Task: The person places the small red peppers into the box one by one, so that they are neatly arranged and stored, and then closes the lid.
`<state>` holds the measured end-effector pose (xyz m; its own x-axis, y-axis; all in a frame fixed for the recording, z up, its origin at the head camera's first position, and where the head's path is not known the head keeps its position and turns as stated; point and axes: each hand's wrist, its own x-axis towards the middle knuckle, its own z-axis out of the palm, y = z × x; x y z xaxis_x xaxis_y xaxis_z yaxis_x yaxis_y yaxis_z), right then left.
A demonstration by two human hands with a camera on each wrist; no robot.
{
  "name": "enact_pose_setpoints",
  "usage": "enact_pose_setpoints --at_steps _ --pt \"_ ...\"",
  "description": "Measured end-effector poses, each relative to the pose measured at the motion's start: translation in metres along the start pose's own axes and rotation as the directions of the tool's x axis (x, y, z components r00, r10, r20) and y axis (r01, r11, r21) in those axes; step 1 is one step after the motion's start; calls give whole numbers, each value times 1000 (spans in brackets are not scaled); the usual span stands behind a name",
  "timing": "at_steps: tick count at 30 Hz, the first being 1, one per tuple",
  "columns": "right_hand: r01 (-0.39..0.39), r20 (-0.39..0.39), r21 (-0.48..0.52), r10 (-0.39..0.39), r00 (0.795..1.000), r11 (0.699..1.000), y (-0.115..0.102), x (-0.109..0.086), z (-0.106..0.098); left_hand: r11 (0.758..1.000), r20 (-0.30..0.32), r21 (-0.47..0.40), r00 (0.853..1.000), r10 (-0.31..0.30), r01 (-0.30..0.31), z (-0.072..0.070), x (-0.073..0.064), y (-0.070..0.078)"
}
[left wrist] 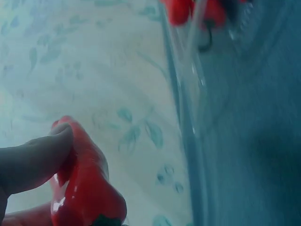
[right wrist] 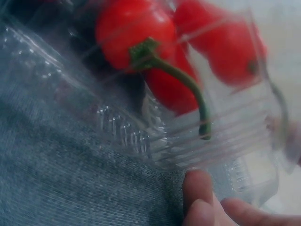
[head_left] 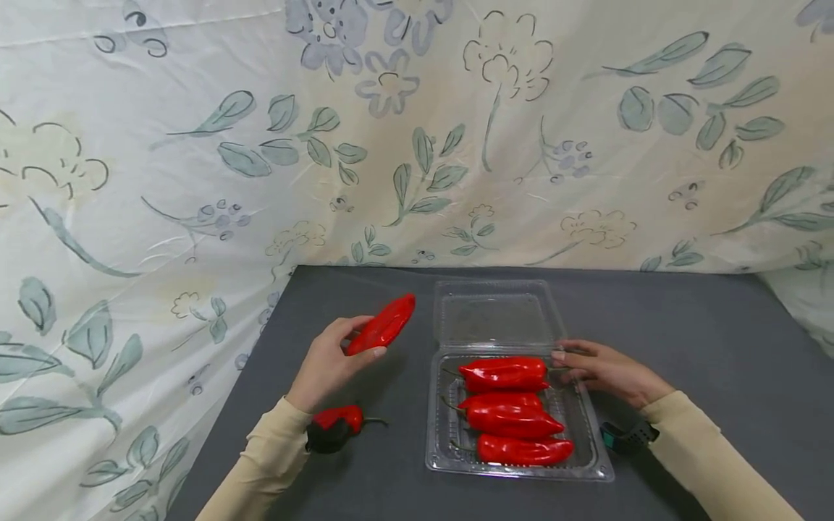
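So you've got the open container [head_left: 515, 472] sitting on the table [head_left: 677, 318] pretty much in front of you, a bit right of centre, with its lid [head_left: 495, 312] lying folded back behind it. Inside, the boxed peppers [head_left: 515, 420] lie crosswise in three rows, back to front. Your right hand [head_left: 609, 370] is at the container's back right corner, just in front of the lid. Off to the left, your left hand [head_left: 332, 362] has the held pepper [head_left: 384, 325] above the table, and the loose pepper [head_left: 349, 417] lies nearer you, beside that wrist. Patterned cloth [head_left: 391, 181] hangs behind the table and along its left side.
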<state>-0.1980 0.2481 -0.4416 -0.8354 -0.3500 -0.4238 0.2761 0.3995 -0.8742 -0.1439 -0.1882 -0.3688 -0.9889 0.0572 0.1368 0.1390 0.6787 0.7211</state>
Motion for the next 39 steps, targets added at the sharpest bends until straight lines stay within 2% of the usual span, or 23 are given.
enact_pose_setpoints --at_steps 5,10,13,17,22,25,29,32,39 --pt "18 3 7 -18 1000 1000 0 0 0 992 3 -4 992 128 -128 14 -1 22" --pt "23 -5 16 -23 1000 1000 2 -2 0 987 62 -51 986 157 -154 32 -4 44" --pt "16 -11 22 -15 1000 1000 3 -2 1 979 110 -68 974 198 -191 45 -7 53" --pt "13 -16 19 -13 1000 1000 3 -2 1 960 184 -88 943 276 -264 63 -11 59" --pt "22 -15 16 -22 1000 1000 2 -2 1 949 289 -77 904 315 -307 80 -17 63" --pt "21 -23 10 -21 1000 1000 2 -2 1 940 359 -71 870 337 -335 88 -22 65" --pt "15 -31 2 -15 999 1000 1 -1 1 922 445 -49 818 364 -384 95 -28 67" --pt "12 -34 5 -12 999 1000 2 0 1 906 485 -16 789 377 -423 98 -30 68" --pt "-6 -50 -5 6 999 1000 3 1 2 874 533 46 752 387 -483 105 -34 69"
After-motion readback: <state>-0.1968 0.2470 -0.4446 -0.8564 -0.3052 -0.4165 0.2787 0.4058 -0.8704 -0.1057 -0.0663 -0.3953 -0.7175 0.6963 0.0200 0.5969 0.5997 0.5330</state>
